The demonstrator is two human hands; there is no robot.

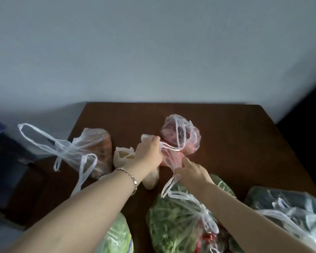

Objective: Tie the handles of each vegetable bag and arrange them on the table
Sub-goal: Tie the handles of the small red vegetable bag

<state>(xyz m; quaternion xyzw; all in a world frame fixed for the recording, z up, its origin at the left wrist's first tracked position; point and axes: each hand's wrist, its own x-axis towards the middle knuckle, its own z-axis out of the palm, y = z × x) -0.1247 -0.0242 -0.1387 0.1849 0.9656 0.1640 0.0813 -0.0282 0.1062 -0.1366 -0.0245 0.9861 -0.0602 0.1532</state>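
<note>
Midway, apparently — left hand [150, 152] and right hand [193, 172] pinching red bag [171, 157] handles; greens bag [173, 221] already knotted.

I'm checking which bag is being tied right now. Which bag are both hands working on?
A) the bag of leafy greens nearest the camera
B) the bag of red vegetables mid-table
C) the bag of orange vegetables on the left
B: the left hand and right hand both pinch handles of the bag of red vegetables.
</note>
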